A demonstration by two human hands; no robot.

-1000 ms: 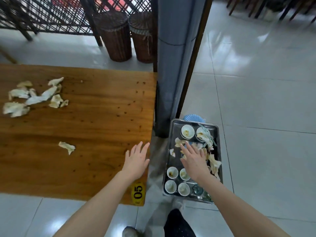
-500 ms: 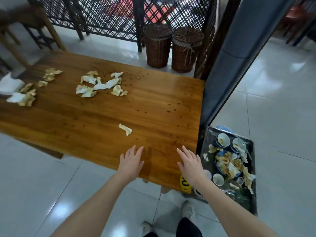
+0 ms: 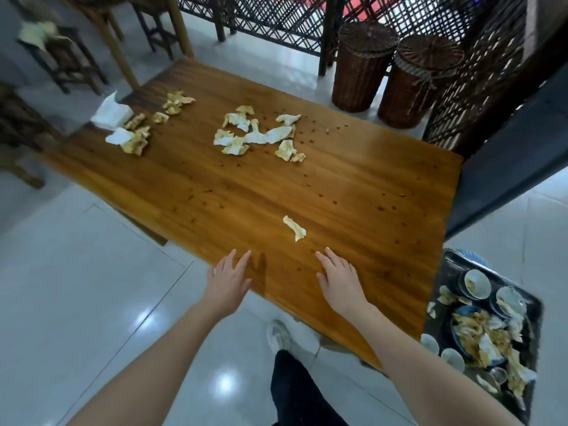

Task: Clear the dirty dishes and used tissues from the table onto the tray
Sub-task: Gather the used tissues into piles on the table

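Used tissues lie scattered over the table, one scrap just ahead of the left hand and right hand, both straight-fingered and empty, so I'd say gathering comes next, then the loaded tray alongside.

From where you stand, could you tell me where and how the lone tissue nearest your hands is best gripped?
I'd pinch the lone tissue across its narrow middle, coming straight down with the right hand, which is nearest: it lies flat on the table, a thin strip with nothing beside it.
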